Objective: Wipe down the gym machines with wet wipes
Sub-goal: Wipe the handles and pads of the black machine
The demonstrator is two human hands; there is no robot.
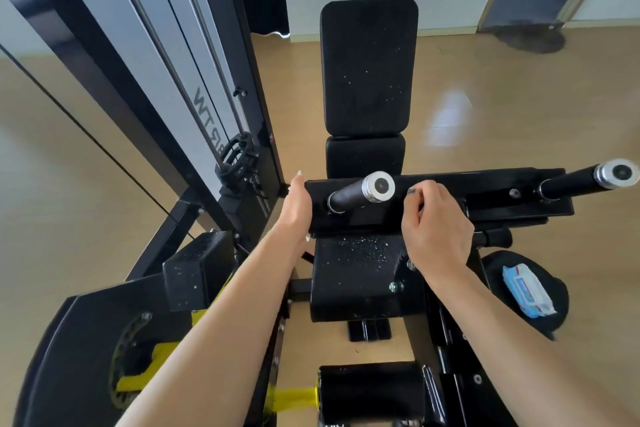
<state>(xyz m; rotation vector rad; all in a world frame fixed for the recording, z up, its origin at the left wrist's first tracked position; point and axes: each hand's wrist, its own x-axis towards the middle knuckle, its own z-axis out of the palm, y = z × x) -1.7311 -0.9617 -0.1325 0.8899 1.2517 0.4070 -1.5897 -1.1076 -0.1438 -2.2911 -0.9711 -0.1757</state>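
The black gym machine has a back pad (369, 66), a dusty seat (360, 274) and a flat black crossbar (485, 184) with two chrome-capped handles (363, 191). My left hand (296, 204) lies flat and edge-on against the crossbar's left end. It presses a white wet wipe (300, 173) there, and only slivers of the wipe show at the fingertips and the wrist. My right hand (434, 218) rests on the middle of the crossbar, just right of the left handle, its fingers curled over the bar's top edge.
A blue and white wet wipe pack (528, 289) lies on a round black pad (498, 263) at the right. The weight stack tower (166, 55) with its cables stands on the left. Yellow adjusters (162, 357) sit low on the frame. Wooden floor surrounds the machine.
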